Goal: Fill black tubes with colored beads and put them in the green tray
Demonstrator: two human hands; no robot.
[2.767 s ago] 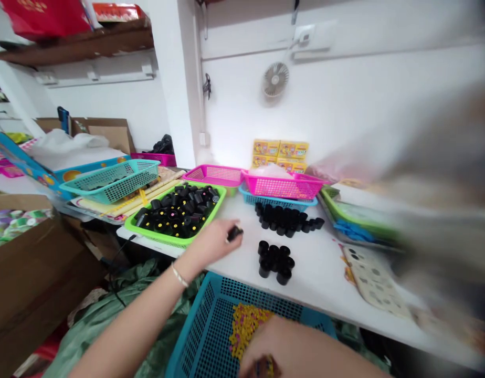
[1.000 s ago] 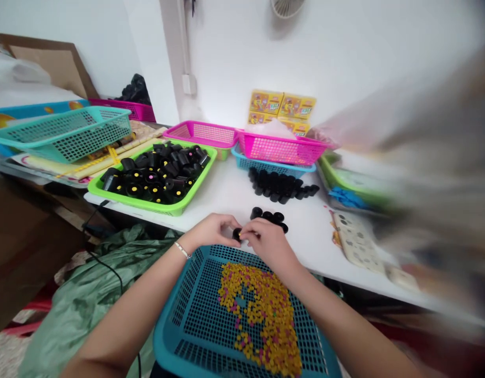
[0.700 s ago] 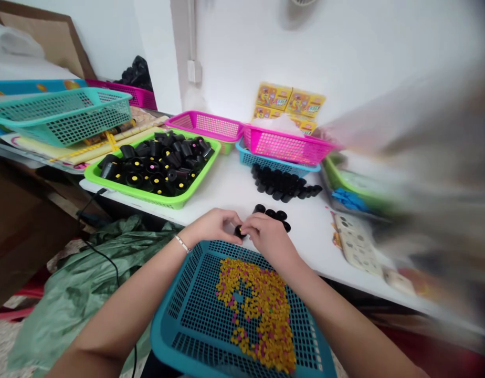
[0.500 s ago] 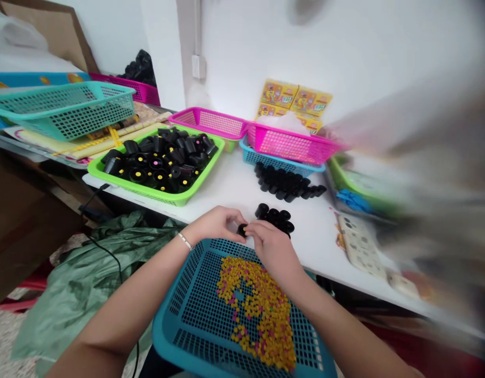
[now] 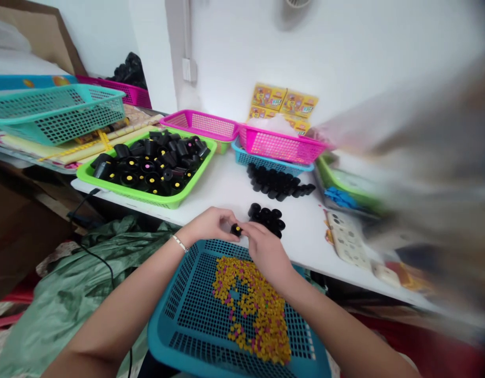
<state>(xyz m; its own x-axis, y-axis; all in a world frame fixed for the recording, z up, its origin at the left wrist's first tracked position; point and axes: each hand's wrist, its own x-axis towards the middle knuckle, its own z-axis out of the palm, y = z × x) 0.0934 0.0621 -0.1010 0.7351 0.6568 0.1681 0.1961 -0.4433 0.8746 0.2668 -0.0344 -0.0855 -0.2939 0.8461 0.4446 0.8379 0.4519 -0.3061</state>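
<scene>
My left hand [image 5: 209,224] and my right hand [image 5: 266,247] meet over the white table's front edge. Their fingertips pinch a small black cylinder [image 5: 236,229] with a yellow dot on its end. Just beyond them stands a small cluster of black cylinders [image 5: 265,219]. Below my wrists lies a blue plastic mesh basket [image 5: 175,299], holding a loose spread of yellow and pink small discs [image 5: 248,310]. A green tray [image 5: 126,195] heaped with black cylinders, many yellow-dotted, sits to the far left.
On the white table [image 5: 301,236], a row of black cylinders [image 5: 277,184] lies before stacked pink and blue baskets [image 5: 282,147]. A teal basket [image 5: 57,118] stands at left. A green plastic sheet [image 5: 69,294] covers the floor at left. Something blurred covers the right side.
My right hand has come up from the basket to join my left on the cylinder. Both hands have stayed together in the last second, and the view has shifted slightly.
</scene>
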